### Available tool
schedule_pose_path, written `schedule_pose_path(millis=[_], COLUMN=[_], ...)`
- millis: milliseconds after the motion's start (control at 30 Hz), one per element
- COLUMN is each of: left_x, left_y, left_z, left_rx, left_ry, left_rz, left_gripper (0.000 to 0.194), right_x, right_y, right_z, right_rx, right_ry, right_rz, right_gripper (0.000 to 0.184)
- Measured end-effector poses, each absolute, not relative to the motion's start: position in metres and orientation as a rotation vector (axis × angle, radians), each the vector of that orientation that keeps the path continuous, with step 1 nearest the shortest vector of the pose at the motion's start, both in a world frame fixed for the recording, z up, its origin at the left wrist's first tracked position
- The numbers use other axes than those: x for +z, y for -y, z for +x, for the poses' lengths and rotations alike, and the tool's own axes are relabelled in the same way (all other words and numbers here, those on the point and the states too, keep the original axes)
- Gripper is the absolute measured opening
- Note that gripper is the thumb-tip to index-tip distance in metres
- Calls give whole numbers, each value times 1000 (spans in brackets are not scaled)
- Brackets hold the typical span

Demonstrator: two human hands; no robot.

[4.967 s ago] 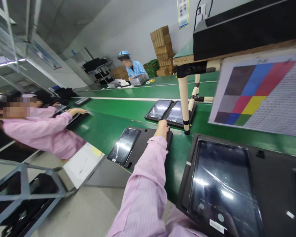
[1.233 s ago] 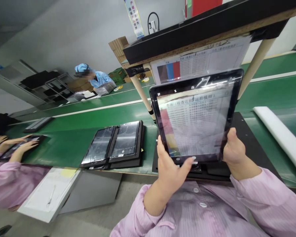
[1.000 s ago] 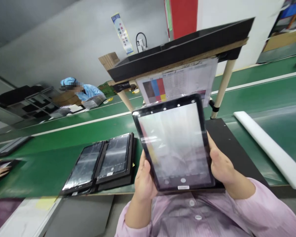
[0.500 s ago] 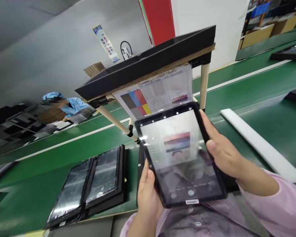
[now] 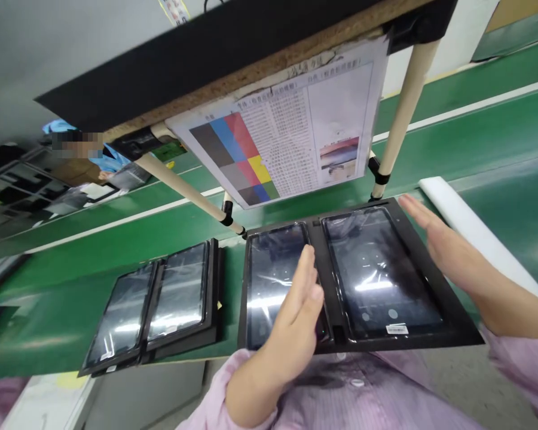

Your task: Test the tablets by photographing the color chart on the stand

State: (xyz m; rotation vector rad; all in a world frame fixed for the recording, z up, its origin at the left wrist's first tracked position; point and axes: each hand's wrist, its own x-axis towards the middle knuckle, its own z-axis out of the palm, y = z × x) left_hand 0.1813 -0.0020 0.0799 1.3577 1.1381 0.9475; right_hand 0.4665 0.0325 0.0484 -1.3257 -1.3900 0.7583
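Note:
A black tray (image 5: 457, 316) directly in front of me holds two tablets side by side. The right tablet (image 5: 376, 263) lies in its recess, screen up, with a white label at its lower edge. Over the right part of the left tablet (image 5: 273, 269) is my left hand (image 5: 296, 316), fingers stretched, covering some of its screen. My right hand (image 5: 452, 251) is at the tray's right edge, fingers extended and nothing held; whether it touches the tray I cannot tell.
More tablets (image 5: 179, 292) lie in black trays to the left. A stand with pale legs (image 5: 403, 119) carries a printed colour chart (image 5: 278, 131). A white strip (image 5: 479, 233) lies on the green belt (image 5: 511, 125). A co-worker's blue sleeve (image 5: 110, 160) shows at far left.
The tablet that both hands held up now lies in the right recess of the tray. Both hands have let go of it. My view has moved closer to the stand.

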Motion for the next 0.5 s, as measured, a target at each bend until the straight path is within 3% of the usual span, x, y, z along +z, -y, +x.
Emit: schedule_pose_path(millis=[100, 233, 500], left_x=[91, 92, 78], left_y=[6, 3, -6], left_z=[149, 120, 113], left_rx=[953, 834, 554], left_ry=[-1252, -1587, -1864], left_rz=[1769, 2261, 2629], left_gripper=[42, 31, 33], right_x=[53, 48, 52], right_y=[-14, -7, -7], right_z=[462, 451, 454], right_rx=[377, 35, 55], right_ry=[1946, 2203, 2093], right_rz=[-1331, -1276, -1338], right_gripper=[39, 40, 51])
